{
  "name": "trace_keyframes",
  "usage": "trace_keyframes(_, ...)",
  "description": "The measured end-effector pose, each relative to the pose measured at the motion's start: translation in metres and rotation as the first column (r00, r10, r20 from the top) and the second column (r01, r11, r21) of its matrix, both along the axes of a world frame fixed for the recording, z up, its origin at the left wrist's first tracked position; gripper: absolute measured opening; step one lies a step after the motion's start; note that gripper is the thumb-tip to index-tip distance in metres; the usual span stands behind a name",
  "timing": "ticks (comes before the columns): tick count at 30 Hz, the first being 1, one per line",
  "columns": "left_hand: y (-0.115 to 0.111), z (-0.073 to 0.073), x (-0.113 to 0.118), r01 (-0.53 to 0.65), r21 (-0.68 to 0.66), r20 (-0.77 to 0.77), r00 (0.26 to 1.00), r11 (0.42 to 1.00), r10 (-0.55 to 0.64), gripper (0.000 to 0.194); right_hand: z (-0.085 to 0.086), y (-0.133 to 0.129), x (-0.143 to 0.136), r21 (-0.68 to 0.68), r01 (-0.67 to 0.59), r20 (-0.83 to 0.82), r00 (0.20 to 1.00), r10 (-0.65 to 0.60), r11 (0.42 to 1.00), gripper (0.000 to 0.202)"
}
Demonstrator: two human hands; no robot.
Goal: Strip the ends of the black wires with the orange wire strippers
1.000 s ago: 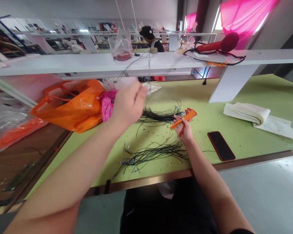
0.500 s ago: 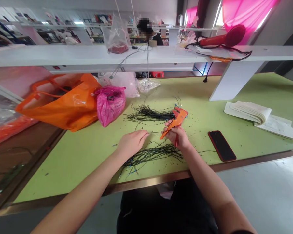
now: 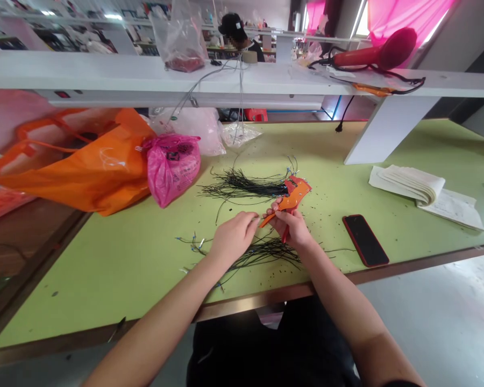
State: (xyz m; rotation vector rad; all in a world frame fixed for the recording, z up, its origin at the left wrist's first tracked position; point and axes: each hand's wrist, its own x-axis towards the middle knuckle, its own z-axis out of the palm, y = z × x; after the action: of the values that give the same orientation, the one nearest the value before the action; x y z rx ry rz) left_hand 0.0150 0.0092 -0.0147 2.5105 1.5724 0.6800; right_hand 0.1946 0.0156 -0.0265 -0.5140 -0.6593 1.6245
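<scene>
Two bare hands work over a pale green table with a brown edge (image 3: 97, 269). Nearest that edge, a loose bundle of thin black wires (image 3: 266, 251) lies crosswise, partly behind the left forearm; several left-hand ends bear blue collars and silvery tips. Just above it, the left hand (image 3: 234, 237) has its fingertips seemingly drawn together beside the tool's handle; whether they pinch a wire cannot be told. The right hand (image 3: 295, 228) is clamped around an orange-and-red plier-like hand tool (image 3: 294, 195), held tilted, head away from the body. Beyond the hands lies a second, denser bundle of black wires (image 3: 246, 184), fanned out and plain-looking at the left, with blue pieces near the tool's head at the right.

The work appears partway along: blue-collared ends are judged done, plain ends possibly left; the exact share cannot be read. Small dark scraps dot the surface. To the right rest a red-edged black phone (image 3: 365, 240) and a folded stack of whitish paper (image 3: 407, 185); to the left, a knotted bright pink plastic bag (image 3: 173, 169). Farther back runs a long white shelf (image 3: 105, 75).
</scene>
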Motion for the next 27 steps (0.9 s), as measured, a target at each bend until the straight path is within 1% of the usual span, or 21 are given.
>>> trace_keyframes(2,0.002,0.000,0.012,-0.015,0.002,-0.005,1.000,1.000,0.015,0.030,-0.001,0.000,0.000,0.002,0.008,0.020,1.000,-0.008,1.000,0.030)
trace_keyframes(4,0.007,0.000,0.017,-0.011,0.021,-0.023,1.000,1.000,0.011,0.028,-0.002,0.000,0.004,0.021,0.021,0.039,0.999,-0.022,1.000,0.030)
trace_keyframes(6,0.014,0.001,0.013,0.004,0.077,-0.017,1.000,0.997,-0.003,0.028,-0.001,0.001,0.015,0.030,0.019,0.082,0.996,-0.022,0.999,0.027)
trace_keyframes(8,0.019,0.002,0.004,0.007,0.150,0.030,0.999,0.989,-0.012,0.028,0.000,0.002,0.029,0.006,-0.034,0.157,0.987,0.033,0.999,0.026)
trace_keyframes(9,0.021,0.002,-0.002,-0.004,0.181,0.067,0.998,0.983,-0.008,0.027,0.000,0.002,0.036,-0.009,-0.092,0.203,0.975,0.092,0.996,0.027)
trace_keyframes(10,0.022,0.002,-0.008,-0.017,0.207,0.109,0.994,0.978,-0.006,0.027,0.000,0.002,0.043,-0.022,-0.183,0.243,0.953,0.183,0.983,0.030)
trace_keyframes(11,0.022,0.002,-0.013,-0.026,0.227,0.151,0.989,0.974,-0.009,0.027,0.001,0.002,0.048,-0.035,-0.280,0.276,0.920,0.278,0.959,0.031)
trace_keyframes(13,0.019,0.003,-0.021,-0.028,0.260,0.223,0.974,0.965,-0.032,0.025,0.001,0.001,0.053,-0.025,-0.425,0.312,0.857,0.411,0.905,0.033)
trace_keyframes(15,0.016,0.006,-0.025,-0.024,0.290,0.274,0.960,0.957,-0.059,0.023,0.000,-0.001,0.052,-0.014,-0.532,0.314,0.802,0.509,0.847,0.036)
trace_keyframes(17,0.013,0.009,-0.027,-0.025,0.311,0.326,0.942,0.950,-0.082,0.021,-0.001,-0.003,0.049,-0.013,-0.595,0.295,0.766,0.572,0.804,0.040)
trace_keyframes(19,0.010,0.012,-0.026,-0.032,0.332,0.382,0.918,0.943,-0.103,0.019,-0.002,-0.005,0.046,-0.017,-0.621,0.276,0.750,0.601,0.783,0.042)
trace_keyframes(21,0.008,0.013,-0.025,-0.028,0.356,0.409,0.903,0.934,-0.129,0.017,-0.002,-0.006,0.044,-0.022,-0.621,0.267,0.752,0.603,0.783,0.042)
trace_keyframes(27,0.007,0.011,-0.018,0.031,0.436,0.329,0.925,0.899,-0.192,0.013,-0.003,-0.006,0.043,-0.022,-0.623,0.282,0.746,0.603,0.782,0.041)
